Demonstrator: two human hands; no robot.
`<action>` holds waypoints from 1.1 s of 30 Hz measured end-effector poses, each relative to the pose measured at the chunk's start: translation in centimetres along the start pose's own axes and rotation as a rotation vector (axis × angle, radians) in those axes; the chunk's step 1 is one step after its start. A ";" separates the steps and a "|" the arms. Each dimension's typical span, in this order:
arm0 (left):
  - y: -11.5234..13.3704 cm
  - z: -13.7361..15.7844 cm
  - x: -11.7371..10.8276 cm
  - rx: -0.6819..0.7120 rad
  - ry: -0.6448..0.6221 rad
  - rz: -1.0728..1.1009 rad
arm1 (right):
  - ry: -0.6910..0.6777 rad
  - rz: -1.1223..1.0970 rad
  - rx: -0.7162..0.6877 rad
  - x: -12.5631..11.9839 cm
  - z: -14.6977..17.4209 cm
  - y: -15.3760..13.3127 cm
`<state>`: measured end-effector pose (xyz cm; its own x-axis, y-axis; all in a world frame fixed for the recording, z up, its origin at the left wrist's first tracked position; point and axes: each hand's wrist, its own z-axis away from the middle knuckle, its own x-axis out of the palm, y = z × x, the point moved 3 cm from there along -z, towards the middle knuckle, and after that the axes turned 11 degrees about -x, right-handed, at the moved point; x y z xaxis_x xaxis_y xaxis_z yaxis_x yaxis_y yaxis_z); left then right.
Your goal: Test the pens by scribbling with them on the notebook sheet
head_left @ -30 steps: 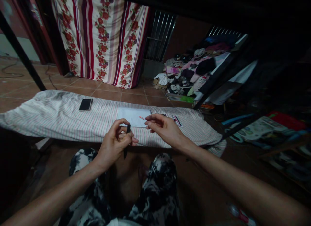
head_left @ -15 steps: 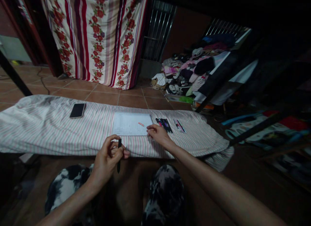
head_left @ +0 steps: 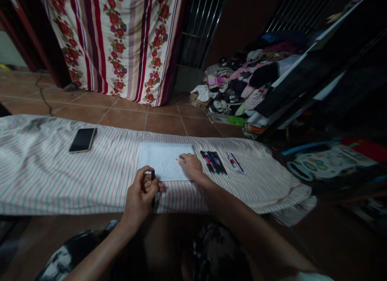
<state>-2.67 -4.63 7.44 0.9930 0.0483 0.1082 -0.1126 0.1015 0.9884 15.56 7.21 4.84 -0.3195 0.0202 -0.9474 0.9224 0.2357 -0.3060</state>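
In my left hand point(head_left: 140, 192) a black pen point(head_left: 152, 175) stands upright, gripped between thumb and fingers just in front of the notebook. My right hand point(head_left: 191, 165) rests over the right part of the open spiral notebook point(head_left: 165, 150). Its fingertips are closed at a small orange-red stick-like piece point(head_left: 177, 159) lying on the page; its exact kind is too small to make out. Right of the notebook lies a row of several pens point(head_left: 214, 162), and beyond it a smaller group of slim pens point(head_left: 236, 163).
A dark-screened phone point(head_left: 82, 140) lies on the striped cloth point(head_left: 115, 168) to the left. Behind are a floral curtain point(head_left: 121, 43) and a heap of clothes point(head_left: 242, 79). My knees are below the cloth's front edge.
My right hand has moved onto the notebook and its fingertips have reached the orange-red piece. My left hand still holds the black pen. The view has shifted closer to the cloth.
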 end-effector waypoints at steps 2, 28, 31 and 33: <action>-0.8 -0.2 0.1 0.000 0.001 -0.020 | -0.010 0.018 0.009 0.7 -0.5 0.2; 4.4 10.9 0.3 0.359 -0.024 -0.240 | 0.191 -1.316 -0.241 -12.8 15.6 -10.1; 4.8 12.3 0.0 0.356 -0.061 -0.202 | 0.141 -1.408 -0.200 -13.5 17.3 -11.1; 5.0 13.0 0.0 0.339 -0.098 -0.152 | 0.124 -1.461 -0.155 -13.7 18.2 -11.5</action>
<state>-2.80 -17.02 13.78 0.9981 -0.0385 -0.0490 0.0386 -0.2352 0.9712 13.28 -13.45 19.63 -0.9487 -0.2421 0.2031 -0.2573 0.2187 -0.9413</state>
